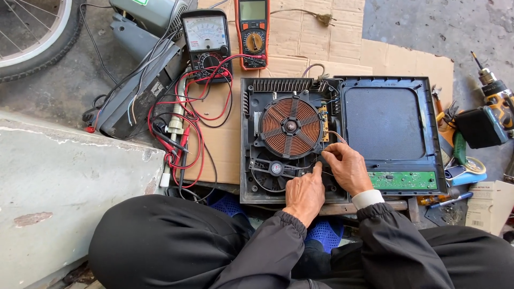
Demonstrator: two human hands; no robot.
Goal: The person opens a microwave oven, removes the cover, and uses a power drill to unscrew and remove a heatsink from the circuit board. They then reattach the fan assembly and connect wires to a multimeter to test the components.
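opened induction cooker just beyond both hands | left hand forefinger out, touching fan bracket | right hand pinching at coil edge | cooker's long axis left-right

left hand flat, right hand fingers curled

Two multimeter screens, paper sheet

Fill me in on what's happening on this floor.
A seated person has an opened induction cooker in front of them, its lid laid beside it. Both hands work inside the base below the copper coil: the left hand near the fan, the right hand pinching something small. Two multimeters sit behind on cardboard.
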